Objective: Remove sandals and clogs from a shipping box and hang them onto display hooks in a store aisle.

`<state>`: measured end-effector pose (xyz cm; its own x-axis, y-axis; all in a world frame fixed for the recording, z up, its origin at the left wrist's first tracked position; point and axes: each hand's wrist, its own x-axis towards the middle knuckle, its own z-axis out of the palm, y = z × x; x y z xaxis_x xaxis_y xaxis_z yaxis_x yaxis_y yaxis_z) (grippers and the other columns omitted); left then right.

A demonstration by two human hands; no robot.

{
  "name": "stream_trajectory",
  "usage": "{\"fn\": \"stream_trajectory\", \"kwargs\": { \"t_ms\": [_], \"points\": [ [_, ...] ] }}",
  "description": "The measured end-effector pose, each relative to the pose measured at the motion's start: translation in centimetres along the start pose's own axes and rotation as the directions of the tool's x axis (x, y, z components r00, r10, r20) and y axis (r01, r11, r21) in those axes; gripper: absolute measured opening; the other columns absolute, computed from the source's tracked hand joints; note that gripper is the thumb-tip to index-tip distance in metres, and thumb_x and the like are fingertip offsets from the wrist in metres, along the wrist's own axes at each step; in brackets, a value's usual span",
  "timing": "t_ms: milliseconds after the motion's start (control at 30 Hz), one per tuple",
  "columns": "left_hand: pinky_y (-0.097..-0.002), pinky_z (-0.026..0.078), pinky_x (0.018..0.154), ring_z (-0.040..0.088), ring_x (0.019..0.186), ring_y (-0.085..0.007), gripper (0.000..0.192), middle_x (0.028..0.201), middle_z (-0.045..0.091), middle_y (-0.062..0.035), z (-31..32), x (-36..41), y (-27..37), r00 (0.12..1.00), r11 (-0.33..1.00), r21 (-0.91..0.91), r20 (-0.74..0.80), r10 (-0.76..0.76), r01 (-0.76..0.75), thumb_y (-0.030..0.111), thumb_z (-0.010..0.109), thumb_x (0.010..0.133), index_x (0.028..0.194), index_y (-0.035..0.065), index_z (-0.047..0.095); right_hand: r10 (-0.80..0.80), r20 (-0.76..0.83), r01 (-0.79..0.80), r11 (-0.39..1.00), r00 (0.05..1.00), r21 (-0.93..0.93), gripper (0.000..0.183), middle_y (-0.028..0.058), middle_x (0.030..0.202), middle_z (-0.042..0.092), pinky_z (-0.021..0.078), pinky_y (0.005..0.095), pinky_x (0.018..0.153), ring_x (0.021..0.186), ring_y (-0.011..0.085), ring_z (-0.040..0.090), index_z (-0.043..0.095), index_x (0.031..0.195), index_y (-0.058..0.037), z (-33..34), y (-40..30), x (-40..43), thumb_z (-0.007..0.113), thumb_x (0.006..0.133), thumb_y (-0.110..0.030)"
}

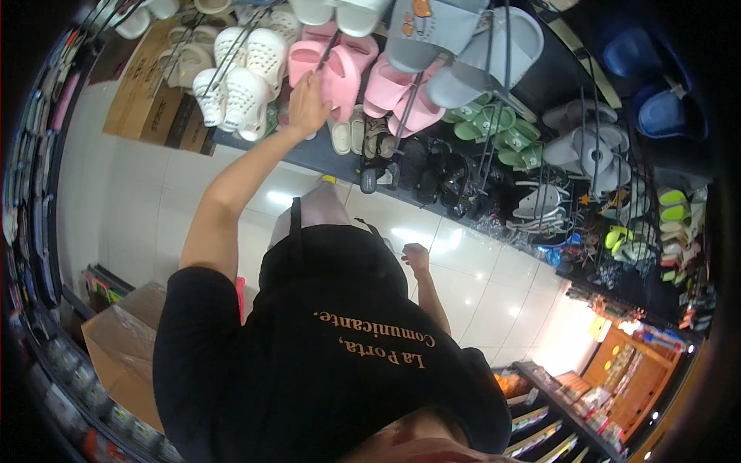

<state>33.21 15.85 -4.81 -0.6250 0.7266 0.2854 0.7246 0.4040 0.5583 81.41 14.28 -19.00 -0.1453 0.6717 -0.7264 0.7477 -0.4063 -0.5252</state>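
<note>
My left hand (308,107) reaches up to a pair of pink slide slippers (340,81) hanging on a metal display hook. Its fingers lie against the slippers near the hook, and the thumb rests along the edge of one sole. White clogs with holes (240,92) hang just left of this hand. To its right is a paler pink pair of slippers (399,92). My right hand (415,257) hangs low beside my body over the tiled floor, holding nothing, with fingers loosely curled.
Grey slides (486,63), green slides (501,130) and more footwear fill the rack. Cardboard boxes (153,98) stand at its left end. An opened carton (121,341) sits behind my left side, near shelves of packed goods (32,202). Tiled floor (463,260) runs below the rack.
</note>
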Motion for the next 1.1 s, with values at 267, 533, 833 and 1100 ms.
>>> {"fn": "stream_trajectory", "kwargs": {
  "t_ms": [267, 533, 833, 1100],
  "points": [
    [-0.0438, 0.036, 0.098, 0.043, 0.118, -0.0367, 0.057, 0.128, 0.045, -0.0184, -9.2, -16.7, -2.8, 0.995, 0.996, -0.094, -0.098, -0.014, 0.005, 0.007, 0.064, 0.073, 0.125, 0.0020, 0.042, -0.257, 0.203, 0.287, 0.948, 0.945, -0.136, 0.015, 0.0054, 0.080, 0.066, 0.0481, 0.0253, 0.051, 0.064, 0.0148, 0.066, 0.065, 0.091, -0.0032, 3.0, -7.6, 2.7, 0.061, 0.080, -0.013],
    [-0.0396, 0.046, 0.088, 0.056, 0.101, -0.0301, 0.045, 0.116, 0.050, -0.0159, -18.0, -28.3, -9.1, 0.791, 0.838, -0.301, -0.297, -0.535, 0.455, 0.004, 0.061, 0.075, 0.118, 0.0042, 0.047, -0.403, 0.555, 0.613, 0.745, 0.728, -0.263, 0.015, 0.0041, 0.080, 0.065, 0.0473, 0.0231, 0.052, 0.062, 0.0115, 0.063, 0.063, 0.095, -0.0024, 13.8, -19.2, 3.4, 0.059, 0.086, -0.014],
    [-0.0373, 0.047, 0.089, 0.057, 0.104, -0.0291, 0.041, 0.121, 0.051, -0.0134, -33.5, -40.2, -14.4, 0.499, 0.770, -0.183, -0.667, -0.553, 0.611, 0.003, 0.061, 0.077, 0.118, 0.0058, 0.051, -0.138, 0.821, 0.713, 0.589, 0.553, -0.381, 0.014, 0.0031, 0.076, 0.062, 0.0460, 0.0226, 0.054, 0.059, 0.0100, 0.057, 0.062, 0.094, -0.0018, 34.4, -25.9, -4.7, 0.056, 0.089, -0.014],
    [-0.0410, 0.042, 0.092, 0.052, 0.110, -0.0303, 0.035, 0.119, 0.054, -0.0110, -45.5, -53.0, -12.0, 0.102, 0.478, -0.074, -0.937, -0.333, 0.875, 0.006, 0.065, 0.074, 0.108, 0.0070, 0.058, -0.085, 0.996, 0.997, 0.075, -0.015, 0.022, 0.023, 0.0064, 0.074, 0.066, 0.0502, 0.0266, 0.061, 0.064, 0.0132, 0.062, 0.064, 0.093, 0.0014, 58.8, -30.7, -19.9, 0.057, 0.089, -0.020]
  ]
}}
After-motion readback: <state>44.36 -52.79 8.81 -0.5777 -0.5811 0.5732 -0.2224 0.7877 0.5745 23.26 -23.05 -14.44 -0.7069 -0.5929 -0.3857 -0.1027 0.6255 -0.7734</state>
